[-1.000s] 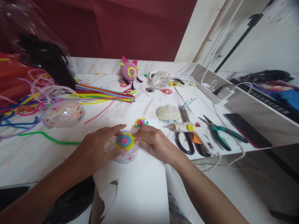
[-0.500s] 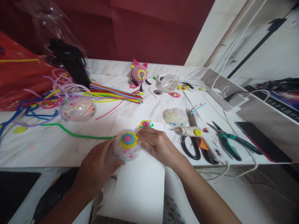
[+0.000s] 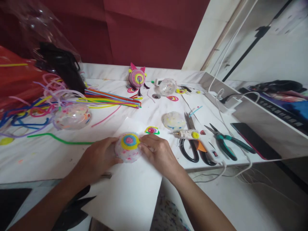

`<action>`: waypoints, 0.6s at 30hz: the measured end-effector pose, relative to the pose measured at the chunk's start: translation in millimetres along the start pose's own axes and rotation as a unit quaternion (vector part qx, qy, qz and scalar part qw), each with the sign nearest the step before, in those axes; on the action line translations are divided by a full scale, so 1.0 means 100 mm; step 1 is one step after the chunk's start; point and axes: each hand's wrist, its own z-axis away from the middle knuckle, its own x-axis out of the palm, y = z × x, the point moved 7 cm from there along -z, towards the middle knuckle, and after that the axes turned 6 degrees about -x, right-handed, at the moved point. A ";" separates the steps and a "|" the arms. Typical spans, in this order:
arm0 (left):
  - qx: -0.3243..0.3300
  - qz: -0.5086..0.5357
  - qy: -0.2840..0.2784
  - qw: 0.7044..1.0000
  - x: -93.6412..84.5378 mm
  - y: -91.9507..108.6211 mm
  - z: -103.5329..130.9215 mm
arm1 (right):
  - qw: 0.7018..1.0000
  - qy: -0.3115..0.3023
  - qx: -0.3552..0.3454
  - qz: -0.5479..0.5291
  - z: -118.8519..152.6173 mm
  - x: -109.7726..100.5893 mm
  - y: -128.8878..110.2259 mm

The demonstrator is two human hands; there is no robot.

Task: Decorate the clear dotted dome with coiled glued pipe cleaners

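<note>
Between my hands is a translucent, pink-spotted dome [image 3: 128, 155] with a coil of yellow, blue and pink pipe cleaner on top. My left hand [image 3: 99, 158] wraps round its left side. From the right, my right hand [image 3: 157, 150] pinches at the yellow edge of the coil, fingers closed. Beneath the dome lies a white paper sheet [image 3: 134, 189] that hangs over the table's front edge. Just beyond my right hand rests a small eye-shaped pipe cleaner piece [image 3: 152, 130] in yellow, green and pink.
To the right lie a glue gun [image 3: 204, 144], black-handled scissors [image 3: 189, 150], pliers [image 3: 223, 141] and a phone [image 3: 255, 141]. Clear domes [image 3: 73, 116] and a pile of pipe cleaners [image 3: 113, 99] are on the left. A pink eared ball [image 3: 137, 78] stands at the back.
The view has shifted, moving the table's things leftward. Both hands still hold the dome. The paper's lower end has swung to the left.
</note>
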 end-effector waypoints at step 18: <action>0.169 -0.060 -0.028 0.983 -0.26 0.45 -0.18 | 0.984 0.025 0.134 0.112 0.03 0.22 -0.13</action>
